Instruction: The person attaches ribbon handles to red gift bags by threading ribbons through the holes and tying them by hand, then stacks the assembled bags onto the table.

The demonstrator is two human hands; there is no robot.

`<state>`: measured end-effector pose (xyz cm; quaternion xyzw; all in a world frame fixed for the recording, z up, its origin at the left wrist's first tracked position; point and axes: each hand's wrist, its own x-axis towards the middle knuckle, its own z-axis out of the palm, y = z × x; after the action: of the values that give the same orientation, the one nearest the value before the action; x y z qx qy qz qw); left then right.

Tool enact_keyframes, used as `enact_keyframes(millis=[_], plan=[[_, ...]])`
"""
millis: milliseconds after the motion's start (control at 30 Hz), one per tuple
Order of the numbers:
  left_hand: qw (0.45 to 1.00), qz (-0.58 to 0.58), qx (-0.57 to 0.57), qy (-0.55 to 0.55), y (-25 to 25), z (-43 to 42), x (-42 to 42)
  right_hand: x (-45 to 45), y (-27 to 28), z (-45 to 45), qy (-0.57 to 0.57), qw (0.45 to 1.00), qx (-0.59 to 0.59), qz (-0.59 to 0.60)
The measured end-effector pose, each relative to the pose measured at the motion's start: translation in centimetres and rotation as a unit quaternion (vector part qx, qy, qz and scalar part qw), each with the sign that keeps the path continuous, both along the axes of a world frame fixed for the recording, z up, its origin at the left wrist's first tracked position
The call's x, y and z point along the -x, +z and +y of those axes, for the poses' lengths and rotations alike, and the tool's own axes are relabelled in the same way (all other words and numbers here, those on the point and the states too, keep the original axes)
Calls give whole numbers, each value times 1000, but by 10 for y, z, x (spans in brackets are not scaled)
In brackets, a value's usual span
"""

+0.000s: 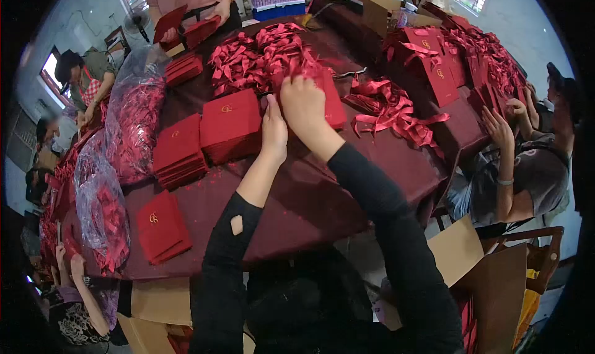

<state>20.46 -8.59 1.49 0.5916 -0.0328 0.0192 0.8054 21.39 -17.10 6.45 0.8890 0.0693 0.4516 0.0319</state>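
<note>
My left hand [274, 130] is upright on its edge, fingers straight and together, between a stack of flat red paper bags [230, 126] with a gold monogram and another red bag [333, 100]. My right hand [303, 103] is curled into a fist over that second bag, which lies partly under it. Its fingertips are hidden and slightly blurred, so what it grips does not show. Just beyond both hands lies a heap of red ribbons [260, 53]. More loose red ribbon [396, 112] is on the right.
Further stacks of red bags [178, 149] and a small pile [162, 227] lie left on the dark red tablecloth [297, 196]. Clear plastic sacks [133, 115] of ribbon stand beyond. Open cardboard boxes [455, 249] flank me below the table edge. Several people work around the tables.
</note>
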Motion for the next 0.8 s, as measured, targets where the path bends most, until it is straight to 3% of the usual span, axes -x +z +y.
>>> enact_keyframes(millis=[33, 67, 133, 267, 333, 433, 533, 600, 800], plan=[[998, 22, 56, 3, 3, -3, -4, -6, -14, 11, -20, 995, -14, 100], [996, 62, 66, 4, 17, -6, 5, -10, -22, 10, -8, 993, -34, 115], [997, 27, 62, -33, 2, -1, -8, -12, -29, -1, 45, 982, -77, 167], [971, -34, -230, 60, -26, -7, -20, -15, -22, -45, 212, 943, -160, 199], [965, -53, -245, 77, -36, -11, -24, -15, -21, -68, 376, 841, -337, 196], [952, -88, -272, 109, -43, -15, -26, -32, -33, -104, 192, 897, -397, 21], [952, -69, -276, 110, -41, -17, -27, -36, -57, -109, 153, 833, -480, 227], [971, -50, -213, 98, -43, -18, -36, -37, -73, -94, 191, 834, -468, 222], [973, -40, -202, 102, -23, -15, -19, -43, -68, -93, 201, 802, -507, 244]])
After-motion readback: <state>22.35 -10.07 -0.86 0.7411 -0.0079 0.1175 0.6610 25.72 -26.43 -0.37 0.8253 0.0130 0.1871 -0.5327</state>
